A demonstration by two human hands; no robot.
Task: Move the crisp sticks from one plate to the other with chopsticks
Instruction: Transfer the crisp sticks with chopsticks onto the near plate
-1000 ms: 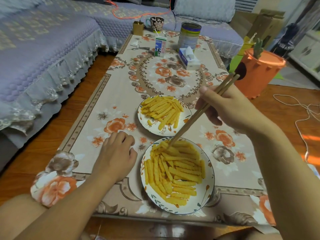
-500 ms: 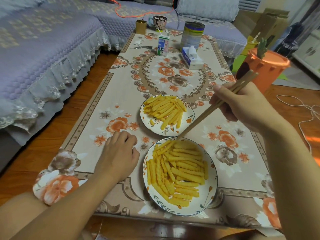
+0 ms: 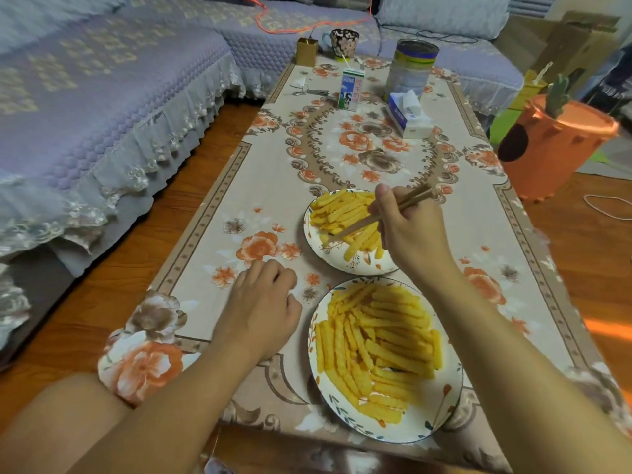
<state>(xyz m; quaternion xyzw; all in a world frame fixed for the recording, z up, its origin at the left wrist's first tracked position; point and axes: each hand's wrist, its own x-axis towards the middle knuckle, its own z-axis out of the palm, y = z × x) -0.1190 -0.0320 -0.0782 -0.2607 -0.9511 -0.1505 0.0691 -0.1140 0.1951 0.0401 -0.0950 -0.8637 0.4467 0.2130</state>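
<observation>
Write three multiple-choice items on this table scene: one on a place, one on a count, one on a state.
1. Where are the chopstick tips?
A. over the far plate
B. over the near plate
C. beside the milk carton

2. How many plates hold crisp sticks?
A. one
B. two
C. three

3. What is the left hand doing?
A. gripping the mug
B. lifting a plate
C. resting on the tablecloth, holding nothing

Answers:
1 A: the chopsticks in the right hand reach into the far plate.
2 B: far plate and near plate both hold sticks.
3 C: the left hand lies on the tablecloth.
</observation>
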